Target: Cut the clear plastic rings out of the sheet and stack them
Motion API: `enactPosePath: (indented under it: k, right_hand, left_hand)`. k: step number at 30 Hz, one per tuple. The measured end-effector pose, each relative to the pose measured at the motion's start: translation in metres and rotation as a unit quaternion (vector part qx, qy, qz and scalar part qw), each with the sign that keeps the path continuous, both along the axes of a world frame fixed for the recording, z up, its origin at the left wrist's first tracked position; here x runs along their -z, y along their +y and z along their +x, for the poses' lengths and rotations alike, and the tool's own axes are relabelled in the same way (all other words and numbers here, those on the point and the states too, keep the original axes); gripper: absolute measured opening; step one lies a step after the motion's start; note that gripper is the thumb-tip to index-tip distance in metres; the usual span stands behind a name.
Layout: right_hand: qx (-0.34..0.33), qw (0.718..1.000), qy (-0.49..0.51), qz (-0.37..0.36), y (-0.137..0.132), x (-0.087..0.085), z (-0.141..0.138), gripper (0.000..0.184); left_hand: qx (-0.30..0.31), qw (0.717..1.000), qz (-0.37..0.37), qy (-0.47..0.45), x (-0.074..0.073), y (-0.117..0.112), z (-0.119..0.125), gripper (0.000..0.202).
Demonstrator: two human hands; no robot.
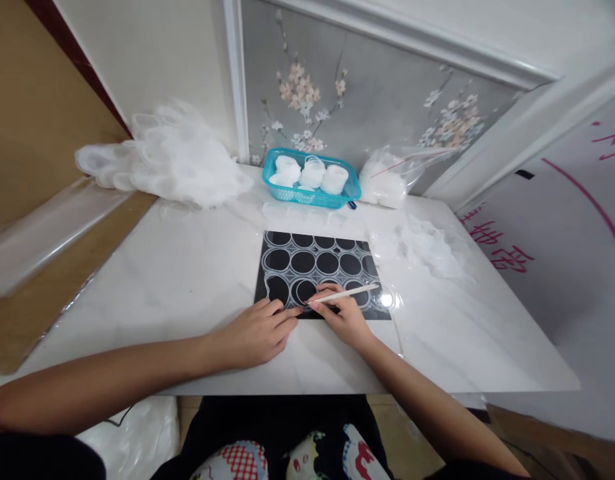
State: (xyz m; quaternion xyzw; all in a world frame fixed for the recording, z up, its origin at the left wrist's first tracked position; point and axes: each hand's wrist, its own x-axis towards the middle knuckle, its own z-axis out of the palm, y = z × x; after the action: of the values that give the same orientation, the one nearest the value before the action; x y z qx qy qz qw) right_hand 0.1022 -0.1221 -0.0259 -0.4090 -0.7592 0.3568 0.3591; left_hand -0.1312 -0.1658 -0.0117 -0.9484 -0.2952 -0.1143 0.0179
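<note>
A black sheet (321, 261) printed with rows of white-rimmed ovals lies flat on the white marble table (187, 280). My right hand (343, 316) is closed in a pinch around a thin pale stick (348, 293), whose tip touches the sheet's near edge. My left hand (260, 331) rests just left of it, fingers curled and pressed down on the sheet's near left corner.
A turquoise basket (307, 193) with white rolls stands at the back. A heap of clear plastic pieces (172, 157) lies back left, a clear bag (387, 180) back right, and thin film scraps (432, 247) right of the sheet. A board (562, 227) with pink writing leans at right.
</note>
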Motion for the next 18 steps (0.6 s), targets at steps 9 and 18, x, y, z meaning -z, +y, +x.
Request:
enactPosePath:
  k: [9,18]
  right_hand:
    - [-0.022,0.983,-0.103,0.147,-0.016,0.012,0.001,0.018]
    - [0.298,0.925,-0.041,0.232,0.06,-0.03,0.042,0.035]
  left_hand:
    - [-0.015,0.995,-0.085,-0.041,-0.003,0.001,0.004,0.016]
    - [-0.017,0.986,-0.152,-0.074,-0.003,0.007,-0.003,0.015]
